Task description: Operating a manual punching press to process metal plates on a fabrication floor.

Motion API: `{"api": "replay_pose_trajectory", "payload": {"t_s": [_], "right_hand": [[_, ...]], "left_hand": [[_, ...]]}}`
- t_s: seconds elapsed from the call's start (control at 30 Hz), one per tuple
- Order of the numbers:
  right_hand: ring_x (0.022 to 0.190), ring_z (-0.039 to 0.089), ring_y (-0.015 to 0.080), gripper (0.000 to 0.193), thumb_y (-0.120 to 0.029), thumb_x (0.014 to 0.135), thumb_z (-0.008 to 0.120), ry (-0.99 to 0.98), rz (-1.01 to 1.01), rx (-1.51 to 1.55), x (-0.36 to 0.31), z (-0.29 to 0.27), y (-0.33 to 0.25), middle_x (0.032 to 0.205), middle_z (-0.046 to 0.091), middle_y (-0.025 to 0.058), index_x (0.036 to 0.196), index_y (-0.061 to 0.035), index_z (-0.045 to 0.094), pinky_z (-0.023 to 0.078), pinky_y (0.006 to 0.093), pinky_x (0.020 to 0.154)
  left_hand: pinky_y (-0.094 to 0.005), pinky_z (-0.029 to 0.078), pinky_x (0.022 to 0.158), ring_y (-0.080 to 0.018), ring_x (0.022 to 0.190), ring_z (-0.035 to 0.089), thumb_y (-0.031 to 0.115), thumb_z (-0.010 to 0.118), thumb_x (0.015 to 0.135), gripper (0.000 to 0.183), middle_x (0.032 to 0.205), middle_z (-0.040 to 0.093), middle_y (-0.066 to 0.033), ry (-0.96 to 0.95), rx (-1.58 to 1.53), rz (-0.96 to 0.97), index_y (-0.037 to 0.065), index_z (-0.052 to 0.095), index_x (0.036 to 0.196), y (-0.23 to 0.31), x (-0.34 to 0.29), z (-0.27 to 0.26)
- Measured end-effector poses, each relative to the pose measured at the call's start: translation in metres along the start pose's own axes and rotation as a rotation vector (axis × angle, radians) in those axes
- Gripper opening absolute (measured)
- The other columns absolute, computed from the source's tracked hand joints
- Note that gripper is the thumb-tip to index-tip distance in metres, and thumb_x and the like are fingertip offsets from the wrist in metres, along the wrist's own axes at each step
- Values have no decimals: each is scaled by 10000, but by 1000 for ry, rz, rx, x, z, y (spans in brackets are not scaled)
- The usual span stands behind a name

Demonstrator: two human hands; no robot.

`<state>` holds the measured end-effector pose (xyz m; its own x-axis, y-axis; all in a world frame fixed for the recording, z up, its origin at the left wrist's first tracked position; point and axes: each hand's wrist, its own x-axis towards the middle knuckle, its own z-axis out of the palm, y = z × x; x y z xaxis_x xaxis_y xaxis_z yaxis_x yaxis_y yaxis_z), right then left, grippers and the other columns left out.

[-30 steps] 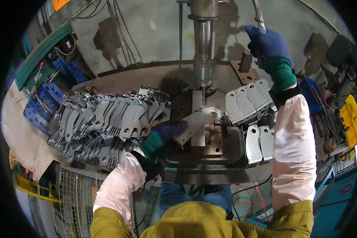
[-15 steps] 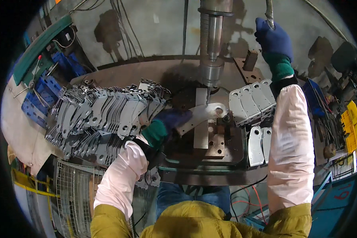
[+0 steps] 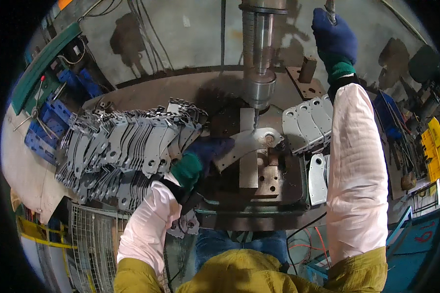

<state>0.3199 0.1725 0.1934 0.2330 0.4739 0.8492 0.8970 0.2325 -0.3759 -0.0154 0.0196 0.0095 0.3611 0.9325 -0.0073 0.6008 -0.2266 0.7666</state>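
A curved grey metal bracket plate (image 3: 248, 141), with a hole at its rounded right end, lies across a pale bar (image 3: 248, 171) on the drill press table. My left hand (image 3: 208, 149), in a blue glove with a green cuff, grips the plate's left end. Over the plate's middle stands the drill bit (image 3: 255, 119), under the chuck (image 3: 260, 90); whether its tip touches the metal I cannot tell. High on the right, my gloved right hand (image 3: 335, 36) is wrapped round a metal lever (image 3: 330, 9).
Stacked bracket plates (image 3: 132, 141) crowd the left side. More plates (image 3: 305, 122) stand in a row right of the drill. Behind them is a steel block with a post (image 3: 306, 73). Yellow bins (image 3: 433, 154) sit far right, a wire cage (image 3: 90, 234) lower left.
My right hand has moved slightly up and away with the lever. My left hand still holds the plate in about the same place. The whole view has shifted a little.
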Motion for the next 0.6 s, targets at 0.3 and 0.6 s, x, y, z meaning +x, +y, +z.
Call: {"api": "replay_pose_trajectory", "payload": {"t_s": [0.3, 0.6], "right_hand": [[827, 666, 466, 437, -462, 937, 625, 134, 135, 168, -3, 4, -12, 823, 679, 254, 905, -33, 701, 513, 473, 699], [793, 681, 435, 431, -446, 945, 615, 129, 137, 260, 1, 7, -15, 795, 666, 255, 901, -25, 694, 505, 482, 677]], "left_hand": [[-367, 516, 964, -197, 1059, 667, 301, 685, 943, 410, 1174, 723, -94, 25, -741, -347, 31, 690, 1251, -31, 17, 18], [-359, 504, 985, -204, 1083, 665, 283, 692, 932, 423, 1185, 720, -101, 65, -888, -306, 8, 681, 1254, -25, 2, 14]]}}
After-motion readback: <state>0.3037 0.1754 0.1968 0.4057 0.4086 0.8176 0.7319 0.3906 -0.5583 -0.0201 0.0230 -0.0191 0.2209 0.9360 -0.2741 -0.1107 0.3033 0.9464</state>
